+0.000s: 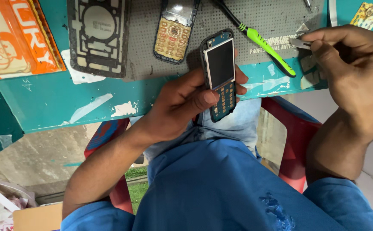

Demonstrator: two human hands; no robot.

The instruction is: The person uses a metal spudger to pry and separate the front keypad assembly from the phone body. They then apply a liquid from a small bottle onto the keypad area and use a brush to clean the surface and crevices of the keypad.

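We see the left hand [182,102] closed around an opened phone [220,75], thumb laid along its left edge and fingers wrapped behind; the phone stands nearly upright over the front edge of the table [58,102], screen above, bare blue keypad board below. The right hand [353,68] sits at the table's right end, fingers pinched shut on a small metal tool [299,43] whose tip points left. We cannot tell whether it is tweezers or a blade. Between the hands lies a screwdriver [263,45] with a green-and-black handle, on a grey perforated mat [143,51]. On the mat, just left of the held phone, rests a second phone part [173,36] with gold keypad contacts. Farther left lies a black frame [97,36].
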